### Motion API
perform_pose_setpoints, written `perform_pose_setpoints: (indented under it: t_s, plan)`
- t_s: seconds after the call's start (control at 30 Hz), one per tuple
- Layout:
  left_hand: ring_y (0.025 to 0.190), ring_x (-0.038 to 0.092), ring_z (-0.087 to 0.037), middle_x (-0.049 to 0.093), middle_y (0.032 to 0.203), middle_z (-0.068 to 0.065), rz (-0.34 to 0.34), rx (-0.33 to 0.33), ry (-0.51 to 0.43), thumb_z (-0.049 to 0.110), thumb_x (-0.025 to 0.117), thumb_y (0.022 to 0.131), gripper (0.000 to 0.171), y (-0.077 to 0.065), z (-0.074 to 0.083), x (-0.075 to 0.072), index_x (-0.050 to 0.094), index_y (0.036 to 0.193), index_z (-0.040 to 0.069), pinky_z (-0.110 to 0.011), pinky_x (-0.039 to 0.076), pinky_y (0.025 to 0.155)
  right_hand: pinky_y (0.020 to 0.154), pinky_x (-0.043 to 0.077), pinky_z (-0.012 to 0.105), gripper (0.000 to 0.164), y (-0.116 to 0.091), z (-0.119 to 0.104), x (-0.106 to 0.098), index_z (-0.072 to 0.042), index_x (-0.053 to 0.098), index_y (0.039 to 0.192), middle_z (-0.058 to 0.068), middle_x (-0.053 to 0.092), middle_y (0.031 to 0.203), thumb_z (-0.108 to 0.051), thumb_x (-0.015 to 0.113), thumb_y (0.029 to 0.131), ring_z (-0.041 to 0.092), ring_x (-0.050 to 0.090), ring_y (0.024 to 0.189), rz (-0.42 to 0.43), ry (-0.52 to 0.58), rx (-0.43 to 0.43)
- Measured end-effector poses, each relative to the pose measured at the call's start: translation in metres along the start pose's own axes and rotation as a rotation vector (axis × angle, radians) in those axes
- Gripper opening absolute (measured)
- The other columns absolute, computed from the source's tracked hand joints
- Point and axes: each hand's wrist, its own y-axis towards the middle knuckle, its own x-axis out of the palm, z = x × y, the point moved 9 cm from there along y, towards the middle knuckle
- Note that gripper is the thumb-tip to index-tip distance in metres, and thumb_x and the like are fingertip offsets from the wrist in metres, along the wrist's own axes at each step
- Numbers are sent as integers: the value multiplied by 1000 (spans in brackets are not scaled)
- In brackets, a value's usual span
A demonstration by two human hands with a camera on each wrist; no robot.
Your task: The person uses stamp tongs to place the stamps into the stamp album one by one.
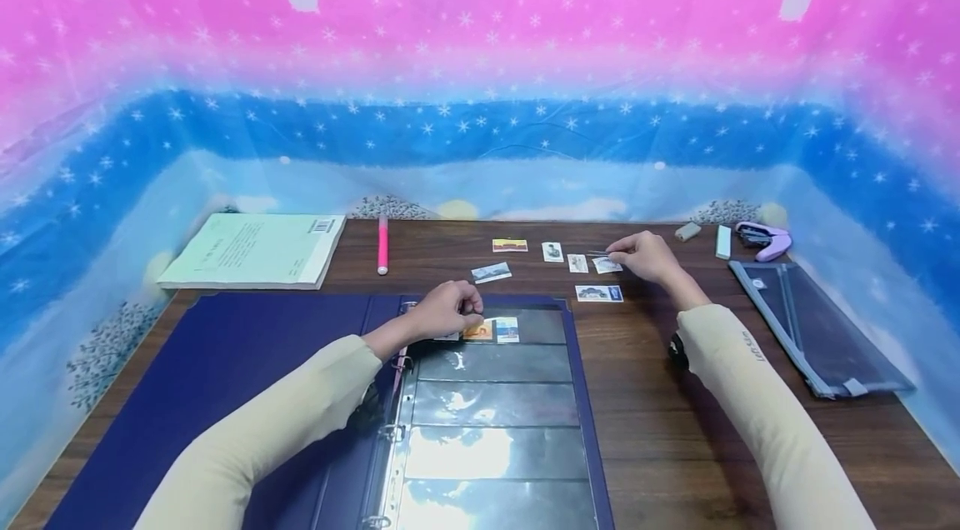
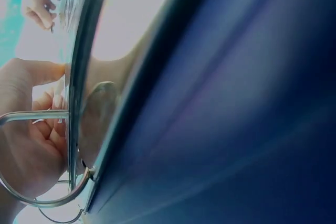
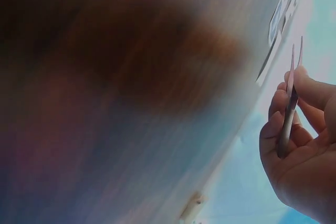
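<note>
My right hand grips a pair of metal tweezers, whose two tips stand apart in the right wrist view. The tweezers reach over a small pale stamp on the table. My left hand rests at the top pocket strip of a stamp album page, fingers loosely curled and thumb stretched toward the page. Beside it in that strip sit an orange stamp and a blue-and-white stamp; another is partly hidden under the hand. The open binder is dark blue, with metal rings.
Several loose stamps lie behind the album, among them a red-and-yellow stamp and a wide blue stamp. A green book and pink marker are back left. Erasers, a purple stapler and a mesh pouch are right.
</note>
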Motion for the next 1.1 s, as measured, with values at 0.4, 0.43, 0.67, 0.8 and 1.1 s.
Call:
perform_pose_setpoints:
  t_s: [0.4, 0.43, 0.67, 0.8, 1.1]
  plan:
    - [72, 43, -13, 51, 79, -4, -4, 20, 0, 12, 64, 81, 6, -1, -1, 3, 60, 84, 8, -25, 36, 70, 79, 46, 40, 29, 20, -34, 23, -5, 66, 114, 18, 67, 112, -21, 53, 95, 29, 63, 95, -43, -23, 15]
    - [72, 44, -13, 51, 79, -4, -6, 22, 2, 13, 64, 82, 6, -1, -1, 3, 60, 84, 8, -25, 36, 70, 78, 46, 40, 29, 21, -36, 24, -4, 66, 114, 18, 67, 112, -21, 52, 95, 29, 63, 94, -44, -29, 17]
    - [74, 44, -13, 52, 79, -3, -3, 23, 29, 13, 64, 82, 6, -2, 1, 3, 60, 85, 9, -25, 36, 71, 86, 47, 44, 29, 24, -39, 26, -6, 66, 114, 17, 66, 114, -22, 52, 95, 31, 61, 102, -42, -45, 44]
    - [74, 43, -13, 51, 79, -2, -2, 21, 42, 13, 64, 82, 6, -1, -1, 2, 60, 85, 10, -25, 35, 71, 86, 46, 45, 28, 26, -41, 25, -7, 67, 113, 16, 66, 114, -22, 52, 95, 31, 61, 102, -20, -71, 46]
    - [74, 43, -13, 51, 79, -2, 3, 24, 51, 13, 64, 81, 7, 1, -2, 1, 59, 84, 9, -24, 35, 70, 68, 45, 35, 24, 31, -45, 22, -13, 70, 108, 11, 68, 110, -24, 53, 94, 24, 62, 82, 57, -109, 33]
